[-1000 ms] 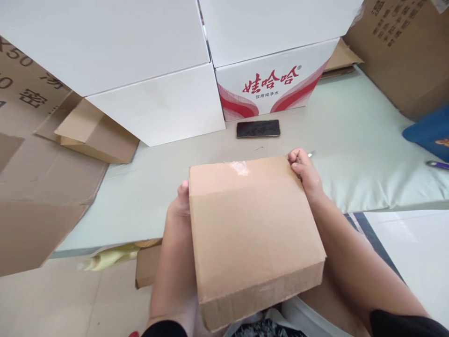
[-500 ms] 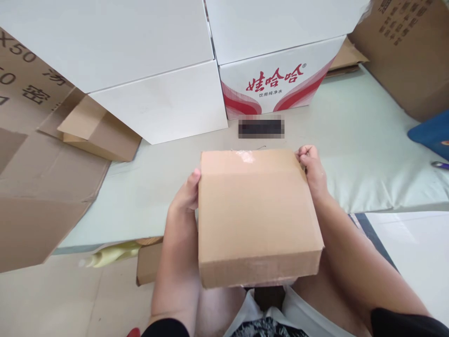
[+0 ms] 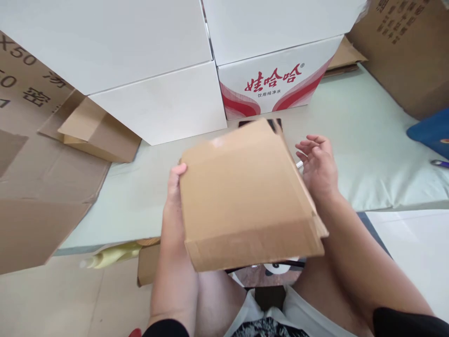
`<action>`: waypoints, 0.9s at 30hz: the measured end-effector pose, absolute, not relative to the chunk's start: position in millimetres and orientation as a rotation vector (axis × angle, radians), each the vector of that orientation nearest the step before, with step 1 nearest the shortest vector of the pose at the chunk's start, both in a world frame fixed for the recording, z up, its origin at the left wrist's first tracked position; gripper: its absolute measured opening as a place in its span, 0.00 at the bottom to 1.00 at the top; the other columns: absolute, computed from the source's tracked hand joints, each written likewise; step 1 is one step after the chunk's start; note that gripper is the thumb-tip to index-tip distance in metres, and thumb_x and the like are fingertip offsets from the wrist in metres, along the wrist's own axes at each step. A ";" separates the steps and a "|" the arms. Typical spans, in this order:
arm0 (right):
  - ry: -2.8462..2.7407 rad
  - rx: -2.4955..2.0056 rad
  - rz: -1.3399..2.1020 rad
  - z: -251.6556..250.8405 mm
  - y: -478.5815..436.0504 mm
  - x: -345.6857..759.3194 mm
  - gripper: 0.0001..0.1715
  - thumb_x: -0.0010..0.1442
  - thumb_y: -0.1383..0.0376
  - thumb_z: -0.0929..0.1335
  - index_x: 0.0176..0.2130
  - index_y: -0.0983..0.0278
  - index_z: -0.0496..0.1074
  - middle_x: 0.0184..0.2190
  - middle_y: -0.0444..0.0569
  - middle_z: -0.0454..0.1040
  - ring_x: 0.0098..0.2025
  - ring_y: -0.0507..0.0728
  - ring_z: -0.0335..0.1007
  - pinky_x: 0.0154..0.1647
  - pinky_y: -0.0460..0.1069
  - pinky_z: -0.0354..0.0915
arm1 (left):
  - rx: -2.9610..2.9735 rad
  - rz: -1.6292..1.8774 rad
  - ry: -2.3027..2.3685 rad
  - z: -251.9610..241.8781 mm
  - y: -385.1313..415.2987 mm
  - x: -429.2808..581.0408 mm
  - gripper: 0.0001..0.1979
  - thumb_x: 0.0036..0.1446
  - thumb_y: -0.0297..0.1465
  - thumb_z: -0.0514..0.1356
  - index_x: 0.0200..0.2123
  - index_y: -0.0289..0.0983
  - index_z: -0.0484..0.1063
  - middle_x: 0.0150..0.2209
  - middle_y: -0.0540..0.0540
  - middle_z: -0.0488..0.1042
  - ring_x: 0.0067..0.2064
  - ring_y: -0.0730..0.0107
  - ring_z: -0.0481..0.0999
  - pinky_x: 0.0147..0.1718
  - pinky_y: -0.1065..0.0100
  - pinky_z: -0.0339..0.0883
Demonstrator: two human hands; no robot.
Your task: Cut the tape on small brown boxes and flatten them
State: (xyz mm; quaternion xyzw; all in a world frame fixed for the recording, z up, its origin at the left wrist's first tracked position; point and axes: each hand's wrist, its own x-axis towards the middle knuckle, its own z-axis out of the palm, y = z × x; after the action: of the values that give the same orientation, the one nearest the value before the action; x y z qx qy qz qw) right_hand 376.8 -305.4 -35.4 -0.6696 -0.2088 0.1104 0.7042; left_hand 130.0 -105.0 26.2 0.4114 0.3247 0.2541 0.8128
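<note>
My left hand point(image 3: 174, 185) grips the left edge of a small brown cardboard box point(image 3: 242, 187), its thumb on the top face and its other fingers hidden. The box is held tilted over the table edge and my lap. Its right side looks open, with loose flap edges showing there. To the right of the box, my right hand point(image 3: 319, 164) is apart from it, palm turned inward and fingers spread and slightly bent. A thin white thing point(image 3: 299, 164) shows between that hand and the box; I cannot tell what it is.
White cartons point(image 3: 157, 103) and a white carton with red lettering point(image 3: 277, 84) are stacked behind. A flat black object point(image 3: 275, 123) is partly covered by my box. Large brown cardboard point(image 3: 45, 187) stands left; a blue object point(image 3: 430, 133) and a pen point(image 3: 439, 163) lie right on the pale-green table cover point(image 3: 365, 164).
The box has turned and shifted left, and its right side now shows loose flaps. My right hand has let go of its corner and opened. My left hand still grips it.
</note>
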 end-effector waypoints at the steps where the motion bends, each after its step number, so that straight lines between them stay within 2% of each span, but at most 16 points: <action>1: -0.492 -1.460 0.309 -34.3 -306.5 377.0 0.19 0.58 0.52 0.63 0.48 0.53 0.65 0.49 0.51 0.71 0.58 0.64 0.70 0.59 0.62 0.66 | 0.848 0.594 0.721 26.3 -99.4 132.0 0.20 0.50 0.46 0.67 0.41 0.39 0.79 0.35 0.43 0.83 0.36 0.52 0.83 0.38 0.56 0.80; 3: -0.559 -1.429 0.392 -32.5 -308.0 374.5 0.20 0.56 0.52 0.64 0.47 0.54 0.67 0.49 0.50 0.73 0.56 0.64 0.72 0.56 0.61 0.68 | 0.790 0.650 0.744 25.0 -89.0 135.8 0.20 0.49 0.47 0.66 0.40 0.40 0.78 0.37 0.46 0.83 0.36 0.56 0.82 0.37 0.59 0.79; 6: -0.736 -1.430 0.381 -31.6 -308.7 366.8 0.25 0.57 0.50 0.65 0.52 0.55 0.68 0.50 0.50 0.75 0.53 0.66 0.73 0.53 0.62 0.70 | 0.768 0.700 0.716 22.0 -81.7 138.3 0.20 0.52 0.48 0.64 0.42 0.40 0.77 0.39 0.46 0.83 0.44 0.54 0.82 0.43 0.59 0.78; 9: -0.884 -1.487 0.186 -30.4 -309.0 360.6 0.29 0.60 0.46 0.65 0.56 0.55 0.68 0.59 0.53 0.72 0.63 0.68 0.67 0.60 0.64 0.67 | 0.773 0.697 0.717 19.1 -82.7 139.0 0.22 0.53 0.48 0.65 0.44 0.40 0.77 0.39 0.46 0.83 0.49 0.51 0.80 0.48 0.57 0.76; 11: -0.928 -1.574 0.079 -28.6 -308.8 358.5 0.28 0.62 0.47 0.66 0.57 0.56 0.68 0.61 0.55 0.71 0.66 0.68 0.65 0.64 0.65 0.63 | 0.793 0.705 0.715 16.5 -83.7 140.9 0.24 0.51 0.48 0.67 0.47 0.39 0.77 0.40 0.45 0.83 0.51 0.50 0.80 0.50 0.57 0.76; 13: -0.977 -1.681 0.064 -27.4 -307.6 357.2 0.30 0.59 0.51 0.70 0.58 0.57 0.67 0.60 0.56 0.73 0.63 0.68 0.69 0.63 0.65 0.65 | 0.830 0.715 0.698 13.1 -84.0 144.2 0.27 0.48 0.47 0.69 0.47 0.37 0.77 0.41 0.43 0.83 0.52 0.48 0.80 0.52 0.57 0.76; 17: -0.958 -1.834 0.077 -30.9 -302.4 355.2 0.41 0.48 0.56 0.76 0.58 0.60 0.66 0.57 0.60 0.75 0.57 0.71 0.74 0.55 0.65 0.70 | 0.887 0.726 0.642 7.4 -84.9 150.1 0.27 0.45 0.46 0.71 0.46 0.37 0.76 0.43 0.40 0.83 0.58 0.42 0.78 0.54 0.56 0.76; 22: -0.732 -1.925 -0.005 -34.2 -300.5 353.2 0.31 0.51 0.53 0.75 0.52 0.57 0.68 0.51 0.57 0.78 0.51 0.70 0.76 0.48 0.64 0.71 | 0.885 0.688 0.580 7.8 -90.8 151.6 0.28 0.45 0.45 0.71 0.48 0.38 0.75 0.44 0.39 0.82 0.60 0.39 0.76 0.55 0.53 0.76; 25: -0.713 -1.896 -0.122 -29.8 -302.6 350.2 0.31 0.52 0.51 0.75 0.52 0.56 0.67 0.50 0.55 0.78 0.50 0.70 0.76 0.48 0.64 0.71 | 0.867 0.687 0.572 9.6 -94.2 152.7 0.29 0.46 0.46 0.71 0.49 0.39 0.75 0.45 0.39 0.82 0.60 0.39 0.76 0.54 0.53 0.76; 27: -0.716 -1.884 -0.176 -26.2 -303.7 348.6 0.24 0.55 0.52 0.73 0.49 0.57 0.68 0.46 0.54 0.78 0.46 0.68 0.76 0.49 0.65 0.70 | 0.856 0.679 0.575 10.4 -95.3 153.7 0.29 0.46 0.47 0.71 0.49 0.39 0.75 0.46 0.39 0.82 0.59 0.39 0.77 0.53 0.53 0.77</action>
State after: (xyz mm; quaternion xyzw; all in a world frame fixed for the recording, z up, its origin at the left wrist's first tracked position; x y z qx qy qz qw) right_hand 348.6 -303.7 -26.2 -0.7894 -0.3002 -0.0739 0.5303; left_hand 153.7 -95.3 10.4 0.4014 0.2695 0.3185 0.8154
